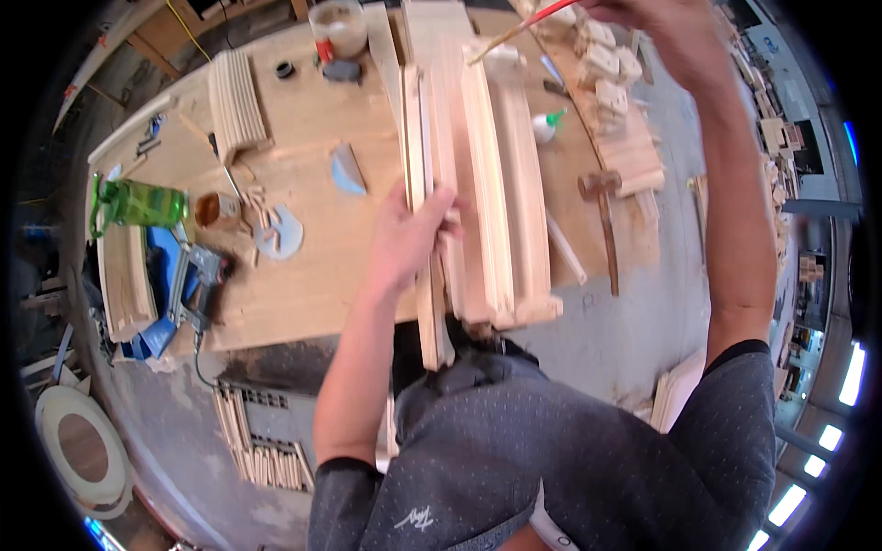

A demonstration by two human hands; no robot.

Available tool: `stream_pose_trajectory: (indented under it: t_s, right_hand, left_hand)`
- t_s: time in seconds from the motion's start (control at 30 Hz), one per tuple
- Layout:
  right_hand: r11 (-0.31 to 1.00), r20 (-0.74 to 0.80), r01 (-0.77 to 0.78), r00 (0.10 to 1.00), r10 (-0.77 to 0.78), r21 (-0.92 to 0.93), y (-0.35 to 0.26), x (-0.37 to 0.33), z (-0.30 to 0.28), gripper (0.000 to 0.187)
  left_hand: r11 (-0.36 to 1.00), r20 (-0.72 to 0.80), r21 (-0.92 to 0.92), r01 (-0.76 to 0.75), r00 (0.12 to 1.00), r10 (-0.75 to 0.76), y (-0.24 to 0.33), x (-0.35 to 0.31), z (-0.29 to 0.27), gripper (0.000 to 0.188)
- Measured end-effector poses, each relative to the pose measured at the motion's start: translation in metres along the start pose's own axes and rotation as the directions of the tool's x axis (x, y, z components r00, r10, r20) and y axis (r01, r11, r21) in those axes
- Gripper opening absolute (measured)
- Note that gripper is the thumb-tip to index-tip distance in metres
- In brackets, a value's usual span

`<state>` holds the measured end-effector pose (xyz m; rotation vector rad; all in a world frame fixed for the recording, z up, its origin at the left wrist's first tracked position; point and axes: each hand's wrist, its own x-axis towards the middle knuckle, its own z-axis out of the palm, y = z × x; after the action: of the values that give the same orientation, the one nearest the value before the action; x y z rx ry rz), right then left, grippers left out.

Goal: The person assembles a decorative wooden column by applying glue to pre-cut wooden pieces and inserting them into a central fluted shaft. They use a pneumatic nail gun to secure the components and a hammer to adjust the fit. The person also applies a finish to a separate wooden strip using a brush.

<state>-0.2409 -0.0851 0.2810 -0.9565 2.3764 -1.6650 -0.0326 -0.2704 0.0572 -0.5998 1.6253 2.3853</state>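
Observation:
My left hand [406,241] is closed around a long, narrow wooden strip [430,321], which runs away from me over the table's near edge. Beside it on the right lie several pale, grooved wooden pieces [491,193]. Stretched far forward at the upper right, my right hand [657,32] grips a thin brush with a red handle [542,15]. Its brownish tip points left and down, over the far end of the grooved pieces; whether it touches them I cannot tell.
On the wooden table [303,294] stand a green bottle [147,204], a brown cup [218,211], small dowels, a nail gun [204,275] and a stack of curved slats [237,101]. To the right are a wooden mallet [603,197], a green-capped white bottle [548,127] and wooden blocks [606,73].

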Motion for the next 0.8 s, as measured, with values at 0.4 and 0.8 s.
stream_pose_trajectory:
  t_s: [0.4,0.8]
  right_hand:
    - [0.999,0.246,0.017,0.969,-0.024,0.034,-0.054,-0.232,0.008,0.015]
    - [0.972,0.326,0.077,0.945,0.000,-0.223,-0.067,-0.255,0.042,0.020]
  left_hand:
    - [0.956,0.118,0.258,-0.141,0.987,0.113,0.007,0.011,0.032,0.042]
    - [0.969,0.166,0.189,-0.157,0.978,0.126,0.003,0.011,0.037,0.039]
